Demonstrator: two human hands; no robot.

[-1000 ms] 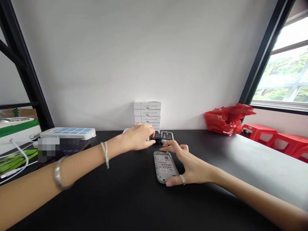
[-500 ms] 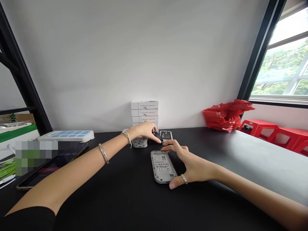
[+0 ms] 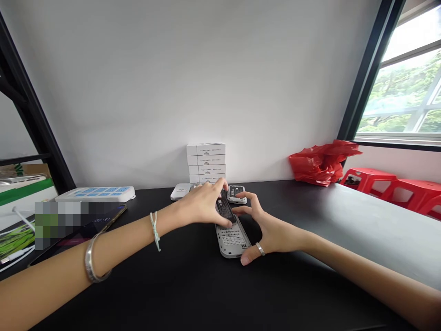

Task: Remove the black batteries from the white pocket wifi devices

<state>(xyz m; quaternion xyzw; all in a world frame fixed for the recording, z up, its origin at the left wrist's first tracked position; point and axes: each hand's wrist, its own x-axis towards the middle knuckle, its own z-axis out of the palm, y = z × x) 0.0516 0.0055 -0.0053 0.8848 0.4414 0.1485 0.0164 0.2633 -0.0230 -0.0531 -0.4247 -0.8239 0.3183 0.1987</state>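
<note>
My left hand (image 3: 208,202) pinches a black battery (image 3: 225,209) between thumb and fingers. The battery is tilted over the upper end of a grey-white device housing (image 3: 234,246), whose inside faces up and shows a printed label. My right hand (image 3: 267,230) curves along the housing's right side, fingers apart. Its thumb is by the lower right corner and its fingertips are near the far end; whether they press on it I cannot tell. Behind them lies another housing (image 3: 237,198) with a black battery in it. A white device (image 3: 180,191) sits left of my left hand's fingers.
White boxes (image 3: 206,161) stand stacked against the wall. To the left lie a power strip (image 3: 96,194), a phone (image 3: 103,225) with a timer and a white cable (image 3: 20,255). A red plastic bag (image 3: 320,163) and red stools (image 3: 396,188) are at the right.
My left hand has come nearer, bringing the battery from the back over the open housing. The right hand has stayed beside the housing. The white device at the back left now shows.
</note>
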